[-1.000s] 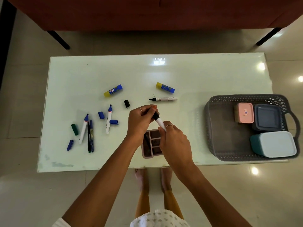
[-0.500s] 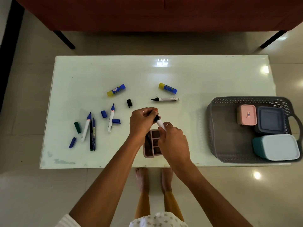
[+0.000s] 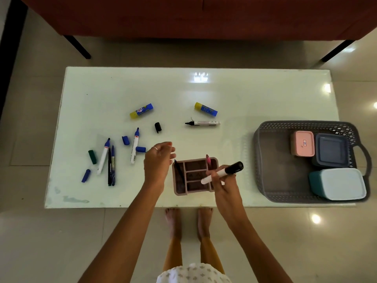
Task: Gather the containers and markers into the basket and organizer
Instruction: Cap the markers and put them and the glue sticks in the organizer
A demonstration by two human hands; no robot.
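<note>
My right hand [image 3: 225, 181] grips a white marker with a black cap [image 3: 223, 172] over the right side of the pink organizer [image 3: 179, 192] at the table's front edge. A dark pen and a pink pen stand in the organizer. My left hand [image 3: 159, 159] hovers open just left of it, holding nothing. Uncapped markers [image 3: 134, 146] and loose caps [image 3: 125, 140] lie on the left. An uncapped black marker [image 3: 203, 123] and a black cap [image 3: 158, 127] lie mid-table. The grey basket [image 3: 271, 160] at the right holds a pink container [image 3: 302, 143], a dark blue one [image 3: 330, 151] and a teal one with a white lid [image 3: 342, 183].
Two blue-and-yellow glue sticks [image 3: 141, 110] [image 3: 205, 109] lie toward the middle of the pale glass table [image 3: 244, 94]. A red sofa [image 3: 204, 15] with black legs stands beyond the far edge. My bare feet [image 3: 187, 221] are on the tiled floor below the near edge.
My hands were together pressing the black cap onto the marker; now they have parted. The right hand carried the capped marker rightward over the organizer, and the left hand let go and opened.
</note>
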